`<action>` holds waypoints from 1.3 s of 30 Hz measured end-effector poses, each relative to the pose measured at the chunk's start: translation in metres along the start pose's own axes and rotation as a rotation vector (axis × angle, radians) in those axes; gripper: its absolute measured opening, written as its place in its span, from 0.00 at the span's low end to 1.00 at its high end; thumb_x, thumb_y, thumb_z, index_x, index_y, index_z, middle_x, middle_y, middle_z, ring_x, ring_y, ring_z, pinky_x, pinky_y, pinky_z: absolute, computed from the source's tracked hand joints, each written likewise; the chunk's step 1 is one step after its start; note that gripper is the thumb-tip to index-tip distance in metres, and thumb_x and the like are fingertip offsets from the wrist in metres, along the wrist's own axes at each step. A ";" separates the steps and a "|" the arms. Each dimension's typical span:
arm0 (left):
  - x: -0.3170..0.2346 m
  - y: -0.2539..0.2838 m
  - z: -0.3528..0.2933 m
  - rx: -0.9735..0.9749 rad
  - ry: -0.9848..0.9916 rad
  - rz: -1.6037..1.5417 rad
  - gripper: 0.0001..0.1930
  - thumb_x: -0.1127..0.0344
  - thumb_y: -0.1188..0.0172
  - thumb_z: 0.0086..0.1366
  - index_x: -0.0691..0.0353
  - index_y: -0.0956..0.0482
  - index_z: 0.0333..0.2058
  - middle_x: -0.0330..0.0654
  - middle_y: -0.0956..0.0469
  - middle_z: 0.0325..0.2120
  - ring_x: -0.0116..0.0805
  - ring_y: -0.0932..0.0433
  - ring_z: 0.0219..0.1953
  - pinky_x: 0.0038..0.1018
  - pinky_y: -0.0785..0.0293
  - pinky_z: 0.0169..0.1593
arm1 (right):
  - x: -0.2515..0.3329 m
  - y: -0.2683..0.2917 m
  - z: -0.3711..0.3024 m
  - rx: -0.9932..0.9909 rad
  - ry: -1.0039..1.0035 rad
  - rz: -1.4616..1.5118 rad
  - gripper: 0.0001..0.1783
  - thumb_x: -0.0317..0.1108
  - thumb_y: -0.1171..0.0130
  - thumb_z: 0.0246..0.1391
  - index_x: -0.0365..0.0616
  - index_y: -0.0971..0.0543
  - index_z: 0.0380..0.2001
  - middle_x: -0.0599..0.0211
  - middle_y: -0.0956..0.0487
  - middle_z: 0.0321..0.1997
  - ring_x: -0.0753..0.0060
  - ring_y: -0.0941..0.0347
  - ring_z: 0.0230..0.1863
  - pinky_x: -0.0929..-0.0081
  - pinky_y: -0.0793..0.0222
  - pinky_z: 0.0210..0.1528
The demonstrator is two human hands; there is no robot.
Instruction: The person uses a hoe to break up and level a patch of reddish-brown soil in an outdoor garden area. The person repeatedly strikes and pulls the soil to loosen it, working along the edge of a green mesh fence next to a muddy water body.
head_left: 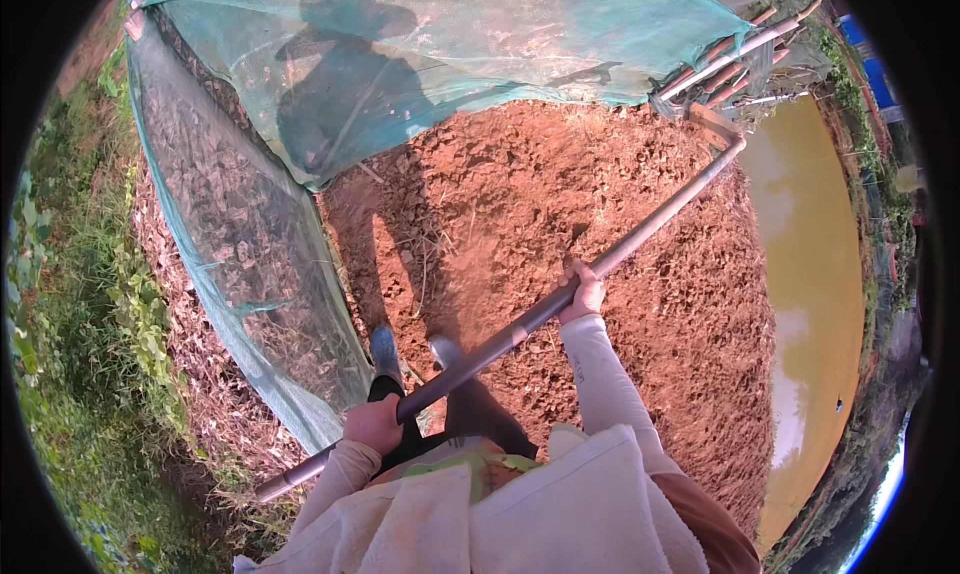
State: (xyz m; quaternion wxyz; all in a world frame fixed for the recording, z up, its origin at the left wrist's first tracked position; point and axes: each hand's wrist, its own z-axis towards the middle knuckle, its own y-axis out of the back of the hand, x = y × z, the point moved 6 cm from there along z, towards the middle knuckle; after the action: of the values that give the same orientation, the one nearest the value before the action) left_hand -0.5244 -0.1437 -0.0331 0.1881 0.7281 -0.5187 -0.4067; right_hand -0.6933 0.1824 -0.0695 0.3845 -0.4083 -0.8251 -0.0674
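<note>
A long-handled hoe (pixel 650 224) runs slantwise across the view, from the lower left up to the far right. My left hand (pixel 374 424) is wrapped round the shaft near its lower end, close to my legs. Farther up the shaft my right hand (pixel 584 296) grips it, with the arm stretched forward. The hoe's brownish head (pixel 713 126) is at the far end, beside the net's right corner; whether it touches the ground I cannot tell. Beneath lies reddish, crumbly soil (pixel 500 214).
Green netting (pixel 520 34) stretches across the far side, with a second net panel (pixel 250 264) at left. Poles (pixel 735 64) lie at the far right. Muddy yellow water (pixel 810 274) borders the soil at right. Grass and vines (pixel 90 354) grow at left. My boots (pixel 384 352) stand near the left net.
</note>
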 end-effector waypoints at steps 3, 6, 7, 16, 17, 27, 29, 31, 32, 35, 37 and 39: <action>-0.029 0.012 0.009 0.100 0.022 -0.005 0.09 0.63 0.47 0.46 0.59 0.28 0.26 0.48 0.25 0.22 0.50 0.26 0.27 0.42 0.31 0.32 | -0.008 0.004 0.053 0.098 0.007 -0.023 0.09 0.31 0.45 0.45 0.45 0.36 0.23 0.71 0.37 0.15 0.73 0.39 0.16 0.72 0.38 0.21; 0.004 0.002 -0.020 0.237 0.071 -0.090 0.11 0.61 0.47 0.45 0.59 0.27 0.28 0.49 0.25 0.23 0.50 0.25 0.29 0.41 0.30 0.34 | -0.097 0.011 0.052 -0.080 -0.139 -0.151 0.12 0.29 0.42 0.41 0.46 0.37 0.26 0.69 0.36 0.17 0.72 0.38 0.16 0.72 0.38 0.18; 0.017 0.002 -0.035 0.291 0.124 -0.045 0.11 0.62 0.47 0.45 0.59 0.26 0.28 0.49 0.24 0.23 0.49 0.25 0.30 0.41 0.30 0.35 | -0.134 0.026 0.047 -0.165 -0.128 -0.156 0.15 0.28 0.41 0.40 0.46 0.37 0.29 0.68 0.35 0.18 0.71 0.37 0.16 0.72 0.38 0.17; 0.153 0.012 -0.187 0.172 0.348 0.328 0.09 0.61 0.42 0.42 0.50 0.25 0.26 0.41 0.24 0.17 0.42 0.24 0.22 0.35 0.29 0.29 | -0.271 0.047 -0.115 0.149 -0.555 -0.197 0.08 0.26 0.44 0.40 0.38 0.30 0.27 0.62 0.28 0.27 0.67 0.30 0.29 0.72 0.32 0.32; 0.156 0.005 -0.186 0.144 0.326 0.316 0.09 0.61 0.42 0.42 0.50 0.25 0.26 0.41 0.25 0.17 0.42 0.24 0.21 0.35 0.29 0.28 | -0.272 0.051 -0.110 0.158 -0.532 -0.200 0.07 0.26 0.45 0.39 0.38 0.30 0.26 0.61 0.28 0.27 0.66 0.31 0.28 0.71 0.32 0.32; 0.017 -0.019 -0.021 0.103 0.106 -0.005 0.08 0.63 0.48 0.47 0.58 0.29 0.27 0.49 0.25 0.21 0.50 0.25 0.27 0.42 0.30 0.32 | -0.073 0.000 0.029 -0.018 -0.164 -0.050 0.07 0.28 0.47 0.45 0.46 0.36 0.22 0.72 0.37 0.16 0.75 0.38 0.17 0.73 0.37 0.20; -0.003 -0.006 -0.011 0.168 0.090 -0.033 0.09 0.62 0.48 0.47 0.59 0.28 0.28 0.51 0.25 0.23 0.50 0.25 0.29 0.41 0.30 0.34 | -0.059 -0.005 0.058 0.027 -0.106 -0.151 0.07 0.28 0.46 0.44 0.45 0.35 0.23 0.72 0.36 0.16 0.75 0.38 0.16 0.74 0.38 0.19; -0.008 0.002 -0.017 0.222 0.111 -0.078 0.12 0.61 0.47 0.46 0.60 0.27 0.29 0.51 0.24 0.25 0.50 0.25 0.31 0.40 0.30 0.36 | -0.076 -0.009 0.059 0.031 -0.155 -0.237 0.08 0.28 0.45 0.43 0.44 0.34 0.23 0.69 0.34 0.16 0.73 0.37 0.15 0.73 0.38 0.18; 0.001 -0.003 -0.029 0.317 0.131 -0.122 0.13 0.60 0.47 0.46 0.60 0.26 0.29 0.51 0.24 0.26 0.50 0.25 0.32 0.39 0.30 0.38 | -0.103 -0.004 0.057 0.053 -0.200 -0.258 0.08 0.27 0.44 0.42 0.43 0.34 0.24 0.68 0.34 0.17 0.71 0.37 0.15 0.72 0.38 0.17; 0.069 -0.007 -0.103 0.396 0.274 -0.048 0.13 0.58 0.45 0.43 0.56 0.23 0.28 0.50 0.24 0.26 0.48 0.24 0.32 0.37 0.29 0.37 | -0.216 0.037 0.019 -0.099 -0.348 -0.260 0.14 0.27 0.42 0.38 0.39 0.35 0.29 0.64 0.33 0.17 0.67 0.37 0.12 0.68 0.38 0.13; 0.116 -0.005 -0.164 0.386 0.444 -0.006 0.11 0.60 0.46 0.44 0.54 0.23 0.28 0.45 0.23 0.24 0.46 0.24 0.30 0.37 0.28 0.35 | -0.243 0.031 -0.077 -0.024 -0.452 -0.226 0.16 0.27 0.43 0.40 0.38 0.35 0.35 0.60 0.32 0.21 0.63 0.32 0.18 0.68 0.32 0.17; 0.149 -0.007 -0.210 0.366 0.463 0.170 0.11 0.62 0.45 0.43 0.52 0.24 0.29 0.44 0.24 0.21 0.44 0.24 0.27 0.36 0.28 0.34 | -0.260 0.033 -0.140 -0.020 -0.721 -0.114 0.09 0.24 0.47 0.43 0.36 0.32 0.30 0.57 0.31 0.25 0.62 0.31 0.27 0.67 0.31 0.29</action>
State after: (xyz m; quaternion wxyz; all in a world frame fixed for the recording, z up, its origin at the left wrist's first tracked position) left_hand -0.3349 -0.3068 0.0286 0.2003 0.7774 -0.5856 -0.1125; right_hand -0.4913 -0.0172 -0.1581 0.0606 -0.3628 -0.9285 0.0512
